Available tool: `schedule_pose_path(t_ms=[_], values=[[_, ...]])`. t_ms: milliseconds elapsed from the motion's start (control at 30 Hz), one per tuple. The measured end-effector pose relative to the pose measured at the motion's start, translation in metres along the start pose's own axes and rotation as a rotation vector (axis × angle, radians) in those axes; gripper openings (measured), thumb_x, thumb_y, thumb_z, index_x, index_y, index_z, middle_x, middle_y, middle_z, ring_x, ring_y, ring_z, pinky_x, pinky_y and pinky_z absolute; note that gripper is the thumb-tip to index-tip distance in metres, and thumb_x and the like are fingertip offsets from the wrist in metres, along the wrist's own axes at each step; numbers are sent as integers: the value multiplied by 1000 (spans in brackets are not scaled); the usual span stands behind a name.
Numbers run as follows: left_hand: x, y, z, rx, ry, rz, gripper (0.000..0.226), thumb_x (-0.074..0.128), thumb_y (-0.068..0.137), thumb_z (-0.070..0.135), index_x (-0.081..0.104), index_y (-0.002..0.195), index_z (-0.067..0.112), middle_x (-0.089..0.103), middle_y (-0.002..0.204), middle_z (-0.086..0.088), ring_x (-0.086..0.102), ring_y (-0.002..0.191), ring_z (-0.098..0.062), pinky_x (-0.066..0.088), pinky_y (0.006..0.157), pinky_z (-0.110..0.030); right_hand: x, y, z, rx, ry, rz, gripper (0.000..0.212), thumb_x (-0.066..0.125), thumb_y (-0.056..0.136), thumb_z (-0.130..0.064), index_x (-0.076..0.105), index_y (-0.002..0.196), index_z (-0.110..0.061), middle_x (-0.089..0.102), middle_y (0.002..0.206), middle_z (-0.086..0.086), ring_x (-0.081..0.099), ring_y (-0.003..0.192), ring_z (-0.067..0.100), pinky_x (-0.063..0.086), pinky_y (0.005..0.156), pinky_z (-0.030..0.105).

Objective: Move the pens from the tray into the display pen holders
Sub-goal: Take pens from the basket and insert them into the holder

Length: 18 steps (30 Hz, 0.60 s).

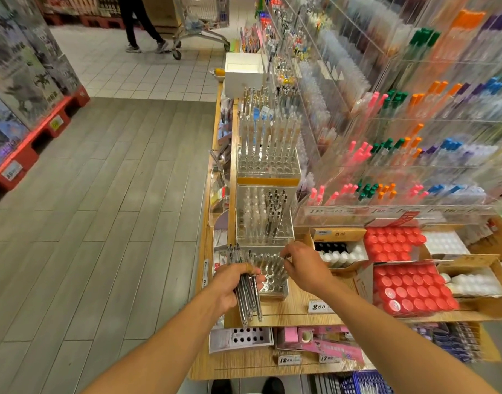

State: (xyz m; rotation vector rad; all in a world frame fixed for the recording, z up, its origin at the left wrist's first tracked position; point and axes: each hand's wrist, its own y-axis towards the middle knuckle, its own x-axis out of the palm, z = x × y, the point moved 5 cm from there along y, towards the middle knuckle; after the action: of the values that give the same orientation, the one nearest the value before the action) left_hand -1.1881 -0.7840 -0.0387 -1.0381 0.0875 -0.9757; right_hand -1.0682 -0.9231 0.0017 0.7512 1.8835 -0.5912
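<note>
My left hand (pixel 232 285) grips a bundle of several clear pens (pixel 248 297) with dark tips, held just left of the nearest clear display pen holder (pixel 272 282) on the wooden shelf. My right hand (pixel 303 265) hovers over the right side of that holder, its fingertips pinching the top of a pen that stands in one of the holes. A few pens stand in the holder's back rows; the front holes show bare. Two more clear holders stand behind it, the middle holder (pixel 264 217) with dark and clear pens, the far holder (pixel 268 155) with pale pens. No tray is in view.
Open cardboard boxes with red-capped items (pixel 409 288) and white bottles (pixel 340 253) lie right of the holders. Tiered acrylic racks of coloured pens (pixel 386 155) rise at the right. Grey plank floor lies to the left, with a person and shopping cart (pixel 198 21) far off.
</note>
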Motion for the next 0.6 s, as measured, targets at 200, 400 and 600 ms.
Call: schedule_pose_path(t_ms=[200,400,600], values=[[1,-3,2,12,18,-4,16,63,88,-4,66,102,-12,74,90,-25,74,76,-28,62,63,-34,9,-4,-6,7,-87,1,17,57,93,-18,69,106,-17,54,103,-1,53,100,17,50,80,30],[2,-9,3,39,52,4,17,65,87,-5,66,102,-12,74,87,-22,73,74,-26,60,62,-33,7,-4,-9,37,-100,4,22,55,96,-23,70,111,-19,54,102,-2,54,99,17,48,72,27],[8,-13,1,49,69,16,17,65,87,-5,66,102,-13,73,92,-24,73,77,-28,61,67,-35,7,-3,-16,21,-250,0,20,58,92,-18,73,106,-19,57,98,-1,55,92,20,47,70,29]])
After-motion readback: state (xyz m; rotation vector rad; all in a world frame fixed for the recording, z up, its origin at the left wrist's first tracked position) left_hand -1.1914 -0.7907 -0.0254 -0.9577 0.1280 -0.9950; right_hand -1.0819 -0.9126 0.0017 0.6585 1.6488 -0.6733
